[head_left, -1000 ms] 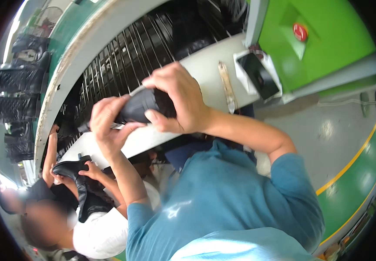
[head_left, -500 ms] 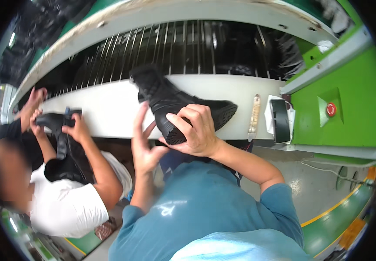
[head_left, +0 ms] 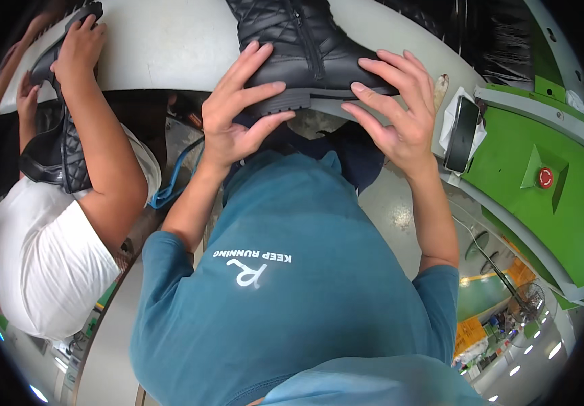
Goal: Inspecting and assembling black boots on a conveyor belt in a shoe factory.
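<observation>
At ridged heel (head_left: 293, 100), spread left fingers (head_left: 263, 91); at toe (head_left: 376, 80), spread right fingers (head_left: 374, 98); quilted boot (head_left: 307, 59)

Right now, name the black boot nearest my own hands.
The top-centre boot, zip showing, toe pointing right, between your left hand and right hand. The other boot, at far left, is held by a co-worker in white.

**White print on a teal shirt**

The teal shirt (head_left: 332, 298) carries small white capital lettering (head_left: 275, 258) at seven o'clock from the view's middle, standing upside down. A larger looping white script mark (head_left: 246, 273) sits at six o'clock from it. Toward three o'clock, a red round button (head_left: 545, 178) on a green panel (head_left: 505, 149) bears pale curved marks.
</observation>
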Motion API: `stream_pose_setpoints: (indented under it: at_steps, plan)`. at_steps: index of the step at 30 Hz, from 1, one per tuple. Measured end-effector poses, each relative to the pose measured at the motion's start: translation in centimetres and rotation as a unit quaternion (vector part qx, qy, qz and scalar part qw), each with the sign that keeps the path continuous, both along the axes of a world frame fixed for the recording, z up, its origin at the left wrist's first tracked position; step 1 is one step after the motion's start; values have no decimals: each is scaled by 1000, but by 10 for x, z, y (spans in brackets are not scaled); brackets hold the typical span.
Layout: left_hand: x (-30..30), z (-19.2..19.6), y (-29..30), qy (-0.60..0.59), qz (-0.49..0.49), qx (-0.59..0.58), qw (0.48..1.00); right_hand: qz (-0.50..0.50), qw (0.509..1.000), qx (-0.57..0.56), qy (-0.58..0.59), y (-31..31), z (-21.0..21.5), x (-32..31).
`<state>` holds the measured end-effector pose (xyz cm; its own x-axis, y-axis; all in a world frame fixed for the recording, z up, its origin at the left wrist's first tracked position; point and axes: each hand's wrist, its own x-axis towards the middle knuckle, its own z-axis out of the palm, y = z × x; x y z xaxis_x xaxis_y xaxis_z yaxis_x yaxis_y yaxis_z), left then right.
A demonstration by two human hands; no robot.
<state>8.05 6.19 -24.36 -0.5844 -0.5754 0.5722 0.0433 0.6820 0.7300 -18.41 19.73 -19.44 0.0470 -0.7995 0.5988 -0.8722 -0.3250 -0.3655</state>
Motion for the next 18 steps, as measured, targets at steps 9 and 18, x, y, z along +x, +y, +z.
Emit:
stream_pose_setpoints:
  at_steps: [9,18]
  plan:
    - [-3,-4,11,26,21,55,998,-47,983,168,-65,-18,35,0]
    - [0,-1,3,33,4,75,997,-15,963,209,-168,-16,23,-44]
